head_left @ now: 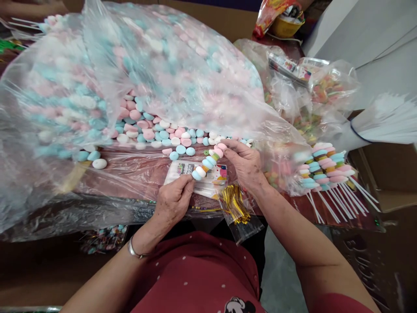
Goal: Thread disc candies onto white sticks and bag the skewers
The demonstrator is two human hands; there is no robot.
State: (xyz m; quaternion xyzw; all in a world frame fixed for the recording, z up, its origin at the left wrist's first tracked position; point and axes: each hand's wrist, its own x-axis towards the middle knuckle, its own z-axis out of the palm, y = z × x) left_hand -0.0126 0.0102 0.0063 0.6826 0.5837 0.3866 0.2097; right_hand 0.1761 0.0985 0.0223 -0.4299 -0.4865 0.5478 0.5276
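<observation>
Between my two hands is a candy skewer (209, 163) of pale blue, white and pink marshmallows with small orange and green pieces among them. My left hand (174, 200) is closed at its lower end, by a blue marshmallow; the stick itself is hidden in the fingers. At the upper end, my right hand (244, 163) pinches a pink marshmallow. Just below the skewer lie a stack of printed clear bags (174, 171) and a packet of gold twist ties (235, 204). Several loose marshmallows (180, 150) rest on the table behind it, near a small green ring.
A huge clear plastic bag of marshmallows (182, 65) covers the back and left. Finished-looking skewers (325, 167) with white sticks lie at right, beside bags of colourful candy (329, 87) and a bundle of white sticks (387, 119). Cardboard boxes (391, 182) stand at the right.
</observation>
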